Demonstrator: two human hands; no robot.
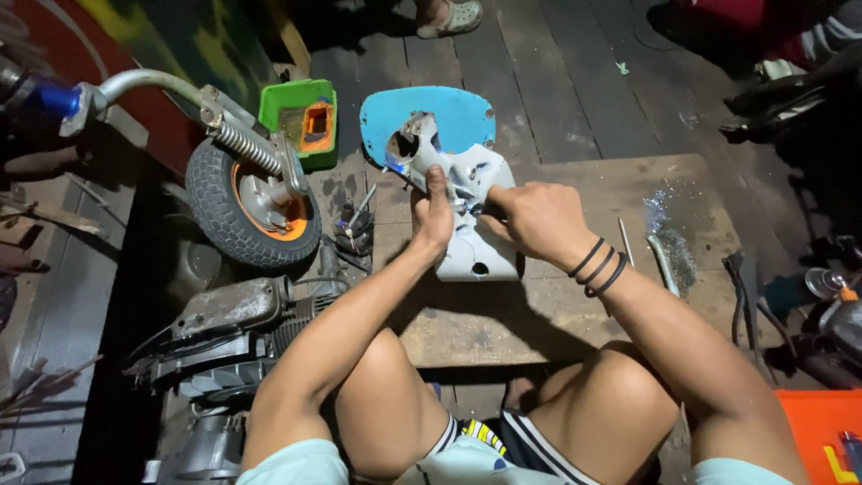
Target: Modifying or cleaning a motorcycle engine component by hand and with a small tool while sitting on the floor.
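Blue-white scooter cover (467, 193) on wooden board (575, 305), left hand (433, 216) gripping it, right hand (537, 218) clenched against it

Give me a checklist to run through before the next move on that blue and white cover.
1. Left hand grips the blue and white cover: ok.
2. Right hand at the cover's middle: ok.
3. What the right fingers pinch: cannot tell.
4. Cover rests on the wooden board: ok.
5. Thin metal rod within reach of the right hand: ok.
6. Wheel apart from the cover: ok.
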